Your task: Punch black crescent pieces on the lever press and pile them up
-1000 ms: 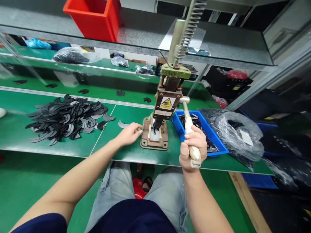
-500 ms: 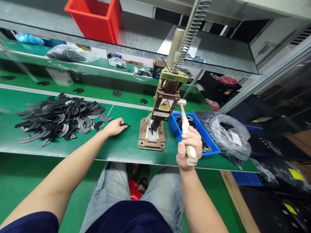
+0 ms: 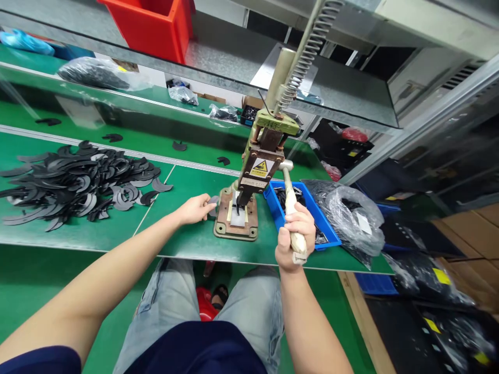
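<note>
Just left of the press base, my left hand (image 3: 196, 209) pinches a dark grey curved piece (image 3: 213, 205) between thumb and fingers. My right hand (image 3: 297, 232) is wrapped round the pale lever handle (image 3: 290, 200) of a hand press (image 3: 259, 166). The press stands upright on a brown metal base (image 3: 222, 228), with a small light plate (image 3: 238, 217) under its ram. To the left lies a big heap of dark curved pieces (image 3: 83, 182) on the green bench (image 3: 156, 231).
A blue tray (image 3: 331, 243) of small dark and metal parts sits right of the press, beside a clear plastic bag (image 3: 351, 218). Several dark pieces lie on the green strip behind. A red bin (image 3: 156, 31) stands on the metal shelf (image 3: 218, 47) above.
My left hand has moved right with the curved piece, up to the press base, and the piece now shows its broad face. My right hand stays on the lever. The view has shifted slightly.
</note>
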### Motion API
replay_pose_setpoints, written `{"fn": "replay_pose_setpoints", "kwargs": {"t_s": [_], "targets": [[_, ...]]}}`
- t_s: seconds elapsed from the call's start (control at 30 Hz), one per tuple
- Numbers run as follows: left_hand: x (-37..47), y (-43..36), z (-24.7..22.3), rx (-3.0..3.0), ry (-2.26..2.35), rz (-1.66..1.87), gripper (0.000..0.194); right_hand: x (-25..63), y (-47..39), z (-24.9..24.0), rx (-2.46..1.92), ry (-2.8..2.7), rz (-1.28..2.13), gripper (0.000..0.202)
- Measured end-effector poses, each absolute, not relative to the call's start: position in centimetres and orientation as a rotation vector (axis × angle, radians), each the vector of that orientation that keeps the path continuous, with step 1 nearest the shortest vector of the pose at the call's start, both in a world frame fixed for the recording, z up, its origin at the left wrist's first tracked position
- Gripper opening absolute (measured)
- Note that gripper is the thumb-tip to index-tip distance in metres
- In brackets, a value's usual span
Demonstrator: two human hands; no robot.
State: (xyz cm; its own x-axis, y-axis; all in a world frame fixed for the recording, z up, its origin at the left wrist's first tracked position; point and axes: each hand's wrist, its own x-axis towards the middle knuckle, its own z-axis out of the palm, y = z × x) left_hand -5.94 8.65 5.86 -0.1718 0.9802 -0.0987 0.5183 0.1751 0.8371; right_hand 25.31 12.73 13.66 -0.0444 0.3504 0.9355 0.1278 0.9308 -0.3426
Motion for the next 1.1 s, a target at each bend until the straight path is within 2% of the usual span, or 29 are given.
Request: {"fn": "replay_pose_setpoints", "kwargs": {"t_s": [0.2, 0.73, 0.87, 1.1], "targets": [[-4.3, 10.6, 8.3, 1.407, 1.707, 0.92, 0.034, 25.2, 12.7, 13.5, -0.39, -1.599, 0.19, 0.009], [-2.5, 13.1, 6.3, 1.288, 1.615, 0.972, 0.026, 24.7, 12.4, 13.5, -0.39, -1.554, 0.21, 0.009], [-2.5, 13.6, 6.8, 1.145, 1.571, 0.919, 0.03, 24.2, 12.3, 13.5, -0.415, -1.515, 0.193, 0.008], [-2.5, 14.7, 8.2, 1.009, 1.561, 0.733, 0.027, 24.3, 12.4, 13.6, -0.4, -1.522, 0.222, 0.006]]}}
